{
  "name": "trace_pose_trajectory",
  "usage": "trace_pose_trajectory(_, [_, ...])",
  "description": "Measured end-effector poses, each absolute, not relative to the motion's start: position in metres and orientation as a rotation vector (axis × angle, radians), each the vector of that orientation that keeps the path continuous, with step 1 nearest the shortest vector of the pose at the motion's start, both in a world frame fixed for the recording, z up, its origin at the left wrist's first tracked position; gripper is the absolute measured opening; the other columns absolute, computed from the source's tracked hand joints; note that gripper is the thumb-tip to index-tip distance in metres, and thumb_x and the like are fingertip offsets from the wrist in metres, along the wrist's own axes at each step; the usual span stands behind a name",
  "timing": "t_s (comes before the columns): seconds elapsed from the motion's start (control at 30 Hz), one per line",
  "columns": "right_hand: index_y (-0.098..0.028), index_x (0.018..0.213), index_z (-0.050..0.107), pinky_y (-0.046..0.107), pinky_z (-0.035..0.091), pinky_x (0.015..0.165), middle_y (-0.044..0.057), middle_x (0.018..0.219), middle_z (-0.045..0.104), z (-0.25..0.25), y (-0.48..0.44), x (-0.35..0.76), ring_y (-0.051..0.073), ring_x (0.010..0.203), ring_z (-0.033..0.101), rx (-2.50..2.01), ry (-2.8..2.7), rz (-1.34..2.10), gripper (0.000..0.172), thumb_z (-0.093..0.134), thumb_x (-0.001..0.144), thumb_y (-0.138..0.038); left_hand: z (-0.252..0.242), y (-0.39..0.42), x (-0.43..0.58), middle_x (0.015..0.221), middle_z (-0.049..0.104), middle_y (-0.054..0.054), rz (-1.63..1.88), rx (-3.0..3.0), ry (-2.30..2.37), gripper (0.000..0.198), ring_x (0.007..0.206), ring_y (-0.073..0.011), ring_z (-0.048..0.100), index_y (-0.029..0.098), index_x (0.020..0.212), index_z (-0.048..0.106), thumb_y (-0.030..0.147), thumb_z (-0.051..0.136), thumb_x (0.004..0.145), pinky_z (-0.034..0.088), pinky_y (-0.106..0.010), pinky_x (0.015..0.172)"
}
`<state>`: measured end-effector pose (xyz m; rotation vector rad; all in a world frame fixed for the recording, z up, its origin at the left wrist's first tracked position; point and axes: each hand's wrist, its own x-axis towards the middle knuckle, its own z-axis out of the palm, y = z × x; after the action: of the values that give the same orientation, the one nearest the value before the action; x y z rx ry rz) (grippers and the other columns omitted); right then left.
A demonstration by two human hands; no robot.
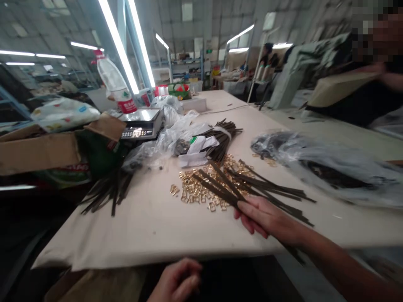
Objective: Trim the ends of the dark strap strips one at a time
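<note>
My right hand is closed around a few dark brown strips, pinched between thumb and fingers. Their far ends reach over a pile of small gold-coloured metal buckles, and one tail hangs below my wrist. More loose dark strips lie just beyond the hand, to its right. In front of the table's near edge, my left hand is slightly blurred, its fingers curled in and nothing visible in them. Behind the buckles lies a bundle of strips with a pale band around it.
Clear plastic bags crowd the left of the table, by a scale bearing a plastic bottle. A cardboard box stands left; strips hang nearby. A plastic-wrapped bundle lies right. Another person's arm shows beyond.
</note>
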<state>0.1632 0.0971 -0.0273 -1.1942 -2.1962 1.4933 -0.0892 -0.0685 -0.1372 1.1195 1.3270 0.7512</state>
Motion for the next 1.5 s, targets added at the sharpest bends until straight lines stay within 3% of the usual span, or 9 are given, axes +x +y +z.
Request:
trace_pose_trajectory(0.07, [-0.014, 0.089, 0.060, 0.019, 0.032, 0.040, -0.002, 0.057, 0.057, -0.054, 0.060, 0.147, 0.008, 0.039, 0.040, -1.122, -2.130, 1.856, 0.052, 0.033, 0.098, -0.058, -0.129, -0.071, -0.088, 0.091, 0.068, -0.005, 0.843, 1.074, 1.214, 0.044, 0.077, -0.0207, 0.064, 0.023, 0.118, 0.063, 0.048, 0.065, 0.082, 0.051, -0.032, 0.072])
trace_pose_trajectory(0.13, [-0.014, 0.090, 0.061, 0.019, 0.033, 0.041, -0.002, 0.059, 0.057, -0.076, 0.033, 0.134, 0.007, 0.042, 0.043, -1.111, -2.119, 1.994, 0.053, 0.034, 0.097, -0.059, -0.118, -0.069, -0.088, 0.091, 0.068, -0.007, 0.962, 0.988, 1.117, 0.050, 0.074, -0.0191, 0.064, 0.018, 0.123, 0.060, 0.048, 0.065, 0.083, 0.050, -0.031, 0.069])
trace_pose_trajectory(0.3, [-0.013, 0.090, 0.064, 0.020, 0.033, 0.046, -0.001, 0.061, 0.058, -0.102, 0.010, 0.120, 0.007, 0.044, 0.043, -1.077, -2.104, 2.146, 0.057, 0.034, 0.096, -0.062, -0.107, -0.065, -0.094, 0.069, 0.065, -0.004, 1.178, 0.771, 1.213, 0.042, 0.063, -0.0155, 0.062, 0.013, 0.108, 0.068, 0.049, 0.062, 0.086, 0.048, -0.027, 0.064])
trace_pose_trajectory(0.5, [-0.011, 0.091, 0.064, 0.020, 0.031, 0.046, 0.000, 0.063, 0.059, -0.111, 0.006, 0.117, 0.006, 0.044, 0.042, -1.086, -1.953, 2.308, 0.058, 0.039, 0.094, -0.063, -0.118, -0.073, -0.106, 0.067, 0.066, -0.003, 1.273, 0.578, 1.298, 0.039, 0.054, -0.0117, 0.060, 0.013, 0.086, 0.066, 0.051, 0.068, 0.079, 0.048, -0.023, 0.056])
trace_pose_trajectory(0.83, [-0.015, 0.107, 0.058, 0.018, 0.022, 0.037, -0.002, 0.062, 0.060, -0.117, -0.003, 0.098, 0.004, 0.036, 0.034, -1.015, -1.626, 2.485, 0.047, 0.042, 0.096, -0.057, -0.126, -0.081, -0.106, 0.058, 0.064, 0.000, 1.245, 0.478, 1.269, 0.041, 0.046, -0.0102, 0.058, 0.014, 0.078, 0.056, 0.052, 0.070, 0.076, 0.045, -0.021, 0.047])
trace_pose_trajectory(0.97, [-0.017, 0.117, 0.056, 0.017, 0.018, 0.034, -0.008, 0.054, 0.051, -0.122, -0.003, 0.096, 0.004, 0.036, 0.029, -1.018, -1.647, 2.436, 0.047, 0.062, 0.086, -0.053, -0.131, -0.086, -0.106, 0.057, 0.064, 0.000, 1.247, 0.431, 1.234, 0.045, 0.044, -0.0112, 0.059, 0.015, 0.082, 0.054, 0.059, 0.063, 0.079, 0.043, -0.020, 0.045])
trace_pose_trajectory(1.07, [-0.015, 0.113, 0.062, 0.017, 0.018, 0.035, -0.010, 0.047, 0.042, -0.124, -0.001, 0.093, 0.005, 0.036, 0.028, -1.037, -1.710, 2.371, 0.043, 0.064, 0.086, -0.048, -0.131, -0.088, -0.105, 0.060, 0.065, -0.002, 1.257, 0.467, 1.185, 0.048, 0.046, -0.0119, 0.060, 0.015, 0.082, 0.055, 0.063, 0.055, 0.084, 0.043, -0.021, 0.046])
trace_pose_trajectory(1.33, [-0.014, 0.099, 0.066, 0.019, 0.021, 0.039, -0.002, 0.059, 0.060, -0.123, 0.000, 0.087, 0.005, 0.039, 0.036, -0.968, -1.437, 2.446, 0.036, 0.062, 0.087, -0.048, -0.115, -0.091, -0.104, 0.058, 0.064, -0.004, 1.170, 0.637, 1.256, 0.053, 0.047, -0.0129, 0.059, 0.014, 0.073, 0.053, 0.066, 0.048, 0.086, 0.044, -0.023, 0.049])
trace_pose_trajectory(1.5, [-0.016, 0.101, 0.067, 0.016, 0.013, 0.036, -0.006, 0.053, 0.052, -0.126, -0.003, 0.084, 0.002, 0.036, 0.026, -0.902, -1.108, 2.655, 0.028, 0.070, 0.084, -0.038, -0.114, -0.091, -0.102, 0.059, 0.064, -0.004, 1.151, 0.676, 1.221, 0.051, 0.048, -0.0127, 0.058, 0.015, 0.071, 0.053, 0.063, 0.046, 0.088, 0.044, -0.024, 0.050])
